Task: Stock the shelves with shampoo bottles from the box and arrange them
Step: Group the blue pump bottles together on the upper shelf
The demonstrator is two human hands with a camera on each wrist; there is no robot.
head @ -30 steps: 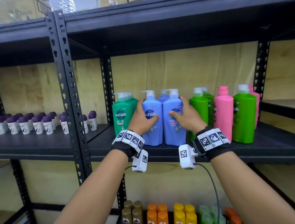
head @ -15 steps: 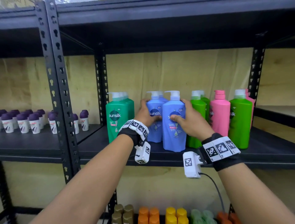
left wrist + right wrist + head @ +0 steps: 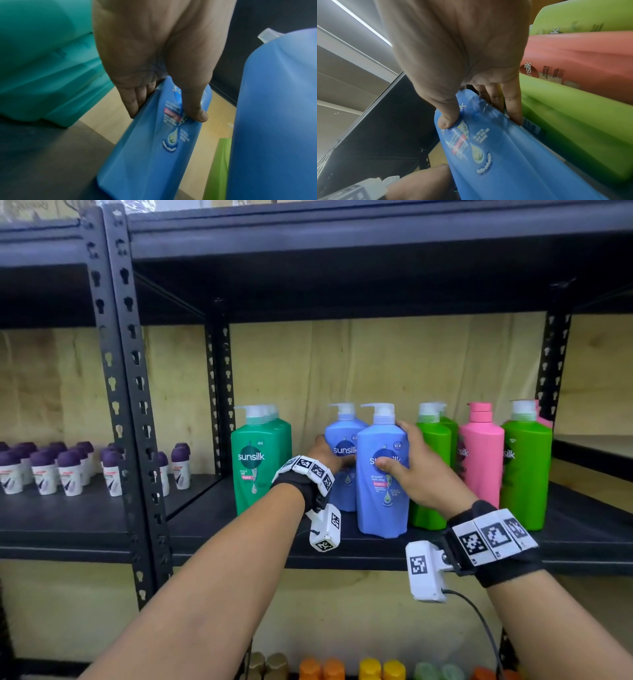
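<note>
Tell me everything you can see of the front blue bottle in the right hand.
The front blue shampoo bottle is glossy blue plastic with a white pump on top and a Sunsilk label with a red band. It stands upright near the front edge of the black shelf, ahead of the second blue bottle and beside a lime green bottle. The right hand grips it, thumb on the label, fingers around its right side.

Black shelf [image 3: 582,529] carries upright shampoo bottles [image 3: 481,453].
</note>
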